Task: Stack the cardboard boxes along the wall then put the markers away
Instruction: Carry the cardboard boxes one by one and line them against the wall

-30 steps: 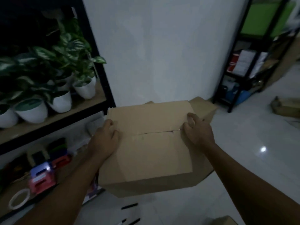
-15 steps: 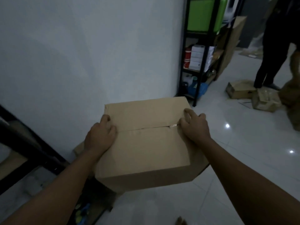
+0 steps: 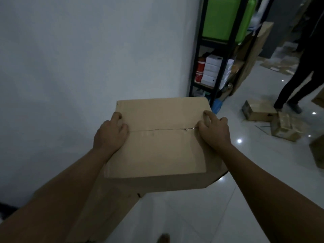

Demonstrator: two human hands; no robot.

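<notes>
Cardboard box [image 3: 157, 148], flaps closed along a centre seam, held up before a white wall [image 3: 78, 58], above a second box [image 3: 105, 207] set on the tiled floor [image 3: 192, 221]. Gripped at the seam's two ends: left hand [image 3: 110, 134] curled over the left edge, right hand [image 3: 214, 131] curled over the right. Beyond, to the right: black shelving [image 3: 222, 55] with a green bin [image 3: 226, 16], two small cartons [image 3: 273, 120] on the floor, another person's dark-trousered legs [image 3: 298, 85].
</notes>
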